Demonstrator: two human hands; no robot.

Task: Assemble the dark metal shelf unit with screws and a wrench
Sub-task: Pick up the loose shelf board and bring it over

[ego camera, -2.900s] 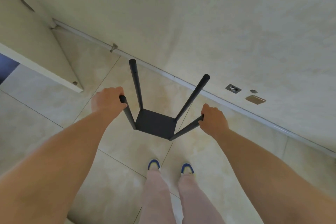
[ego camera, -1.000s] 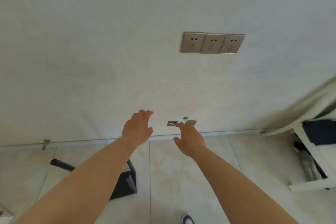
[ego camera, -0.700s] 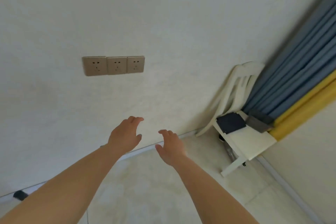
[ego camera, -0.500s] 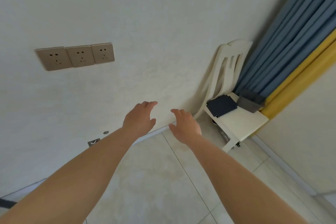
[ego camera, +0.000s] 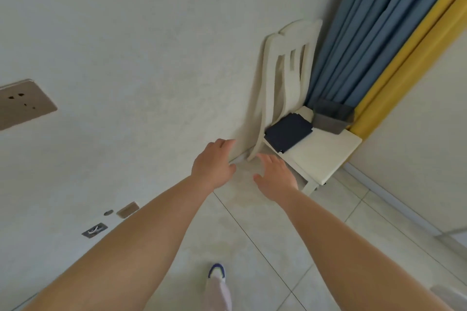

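My left hand (ego camera: pixel 211 164) and right hand (ego camera: pixel 275 175) were both extended with fingers loosely spread, gripping nothing, toward a cream slat-backed chair (ego camera: pixel 321 156) at two o'clock. On its smooth flat seat lay a dark navy square panel (ego camera: pixel 288 132), matte, one corner pointing toward me; whether it belonged to the shelf unit I could not tell. At its one o'clock stood a grey translucent rectangular bin (ego camera: pixel 332 116), contents indistinct, against pleated blue curtains (ego camera: pixel 374 28).

White chair (ego camera: pixel 326 156) beside blue curtain (ego camera: pixel 374 33)
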